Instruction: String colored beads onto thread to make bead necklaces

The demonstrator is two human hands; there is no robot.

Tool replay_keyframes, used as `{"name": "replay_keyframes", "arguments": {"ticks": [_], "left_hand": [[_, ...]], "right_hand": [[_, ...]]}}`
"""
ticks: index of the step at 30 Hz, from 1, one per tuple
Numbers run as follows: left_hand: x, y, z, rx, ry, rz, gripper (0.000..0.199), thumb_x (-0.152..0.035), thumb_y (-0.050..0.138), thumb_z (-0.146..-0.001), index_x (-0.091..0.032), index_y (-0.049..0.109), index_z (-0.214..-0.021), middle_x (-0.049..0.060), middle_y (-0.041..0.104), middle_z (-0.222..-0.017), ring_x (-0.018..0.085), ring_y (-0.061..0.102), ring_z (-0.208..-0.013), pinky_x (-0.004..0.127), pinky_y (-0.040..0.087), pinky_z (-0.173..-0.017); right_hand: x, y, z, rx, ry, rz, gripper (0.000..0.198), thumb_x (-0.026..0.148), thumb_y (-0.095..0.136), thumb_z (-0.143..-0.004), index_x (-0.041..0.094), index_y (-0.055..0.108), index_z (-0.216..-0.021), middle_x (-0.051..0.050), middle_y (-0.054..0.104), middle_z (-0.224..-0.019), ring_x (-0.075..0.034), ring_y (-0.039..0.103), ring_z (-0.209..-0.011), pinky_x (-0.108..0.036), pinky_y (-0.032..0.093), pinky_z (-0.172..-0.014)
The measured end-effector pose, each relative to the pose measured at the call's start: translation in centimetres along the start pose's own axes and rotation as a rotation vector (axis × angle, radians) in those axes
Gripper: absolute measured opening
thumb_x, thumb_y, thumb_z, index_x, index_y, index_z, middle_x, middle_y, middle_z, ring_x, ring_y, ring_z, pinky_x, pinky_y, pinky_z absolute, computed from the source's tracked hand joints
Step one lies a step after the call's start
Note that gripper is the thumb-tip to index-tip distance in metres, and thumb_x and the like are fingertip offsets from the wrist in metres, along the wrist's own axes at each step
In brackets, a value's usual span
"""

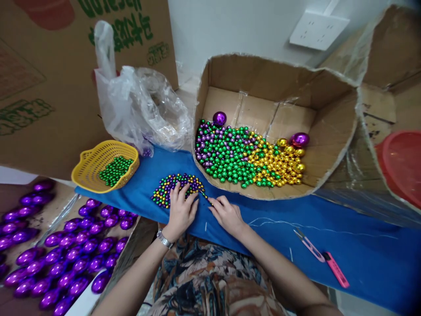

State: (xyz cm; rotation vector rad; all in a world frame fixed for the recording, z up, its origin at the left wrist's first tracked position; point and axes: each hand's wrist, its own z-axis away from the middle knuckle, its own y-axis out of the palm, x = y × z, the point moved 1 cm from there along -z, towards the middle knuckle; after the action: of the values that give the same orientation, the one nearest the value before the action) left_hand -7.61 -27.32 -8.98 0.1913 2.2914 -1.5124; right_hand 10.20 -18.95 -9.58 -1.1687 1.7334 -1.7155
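Note:
A pile of small shiny beads [161,193] in purple, green and gold lies on the blue cloth [269,237]. My left hand [182,208] rests over the near right part of this pile with its fingers apart, touching the beads. Just to the right, my right hand [228,216] is pinched on a thin thread; a short row of beads [205,195] shows at its fingertips, by the pile's edge. Whether a needle is also between the fingers is too small to tell. A white length of thread [279,220] trails rightward over the cloth.
Beyond my hands stands a cardboard box [263,193] holding green, gold and purple beads. A yellow basket [82,169] with green beads sits at left, near plastic bags [131,96]. Purple ornaments [79,250] lie lower left. Thread snips [309,245] and a pink cutter [336,270] lie right.

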Motion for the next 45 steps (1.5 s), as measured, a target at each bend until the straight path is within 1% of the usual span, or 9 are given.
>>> {"name": "replay_keyframes", "arguments": {"ticks": [8,13,18,21,26,30,33,41,45], "left_hand": [[0.0,1.0,-0.9,0.029,0.036,-0.047,0.028,-0.025,0.055,-0.089,-0.025,0.065,-0.114,0.013,0.047,-0.138,0.039,0.022,-0.141,0.066,0.025,-0.107],[-0.1,1.1,-0.9,0.045,0.042,-0.019,0.025,-0.023,0.054,-0.089,-0.025,0.067,-0.110,0.013,0.046,-0.138,0.039,0.022,-0.140,0.066,0.027,-0.106],[0.2,0.2,-1.3,0.008,0.012,0.116,0.024,-0.022,0.052,-0.091,-0.024,0.065,-0.111,0.011,0.049,-0.135,0.033,0.024,-0.141,0.059,0.029,-0.110],[0.7,-0.4,-1.7,-0.004,-0.039,0.234,0.026,-0.025,0.052,-0.092,-0.022,0.063,-0.115,0.011,0.052,-0.133,0.030,0.028,-0.139,0.054,0.029,-0.112],[1.2,-1.3,-2.3,0.053,-0.142,0.461,0.018,-0.034,0.055,-0.090,-0.022,0.068,-0.092,0.009,0.058,-0.126,0.027,0.043,-0.130,0.050,0.029,-0.112],[0.9,-2.1,-2.3,0.088,-0.349,0.711,0.024,-0.041,0.056,-0.088,-0.019,0.065,-0.082,0.011,0.059,-0.126,0.027,0.054,-0.119,0.044,0.038,-0.103],[0.5,-2.4,-1.8,0.081,-0.472,0.849,0.027,-0.044,0.058,-0.086,-0.018,0.062,-0.078,0.013,0.059,-0.127,0.028,0.056,-0.114,0.042,0.040,-0.098],[0.3,-2.0,-0.8,-0.012,-0.620,0.982,0.028,-0.046,0.061,-0.082,-0.018,0.062,-0.081,0.012,0.062,-0.124,0.027,0.055,-0.112,0.041,0.037,-0.099],[0.3,-2.0,-0.5,-0.055,-0.621,0.947,0.028,-0.046,0.061,-0.081,-0.018,0.061,-0.079,0.012,0.063,-0.122,0.027,0.056,-0.112,0.041,0.037,-0.099]], "right_hand": [[0.1,0.0,0.4,0.019,-0.006,0.011,0.036,0.039,0.041,-0.099,0.025,0.061,-0.125,-0.007,0.063,-0.098,-0.010,0.063,-0.065,-0.018,0.043,-0.054],[0.2,0.9,-0.1,-0.033,-0.050,0.055,0.040,0.044,0.044,-0.098,0.024,0.059,-0.128,-0.007,0.064,-0.096,-0.011,0.063,-0.064,-0.020,0.045,-0.055],[0.2,0.7,0.0,-0.124,-0.037,-0.074,0.037,0.043,0.046,-0.097,0.021,0.063,-0.122,-0.007,0.066,-0.095,-0.011,0.065,-0.071,-0.019,0.048,-0.062],[0.2,0.2,0.1,-0.162,-0.042,-0.160,0.037,0.043,0.048,-0.096,0.020,0.063,-0.122,-0.006,0.067,-0.096,-0.011,0.066,-0.077,-0.018,0.050,-0.068],[0.5,-1.3,0.1,-0.202,-0.076,-0.272,0.040,0.044,0.053,-0.094,0.018,0.061,-0.123,-0.007,0.067,-0.096,-0.014,0.066,-0.085,-0.021,0.052,-0.075],[0.7,-2.9,0.1,-0.211,-0.106,-0.408,0.044,0.044,0.057,-0.091,0.016,0.057,-0.125,-0.007,0.067,-0.096,-0.016,0.066,-0.087,-0.025,0.053,-0.076],[0.8,-3.6,0.1,-0.192,-0.112,-0.450,0.041,0.039,0.054,-0.094,0.018,0.054,-0.128,-0.007,0.067,-0.096,-0.016,0.065,-0.088,-0.026,0.053,-0.078],[1.0,-4.0,0.8,-0.178,-0.135,-0.305,0.036,0.037,0.049,-0.097,0.016,0.057,-0.125,-0.006,0.067,-0.093,-0.015,0.064,-0.084,-0.025,0.050,-0.076],[0.6,-4.8,0.9,-0.128,-0.156,-0.166,0.041,0.044,0.046,-0.097,0.016,0.060,-0.123,-0.007,0.068,-0.089,-0.016,0.063,-0.080,-0.026,0.048,-0.074]]}}
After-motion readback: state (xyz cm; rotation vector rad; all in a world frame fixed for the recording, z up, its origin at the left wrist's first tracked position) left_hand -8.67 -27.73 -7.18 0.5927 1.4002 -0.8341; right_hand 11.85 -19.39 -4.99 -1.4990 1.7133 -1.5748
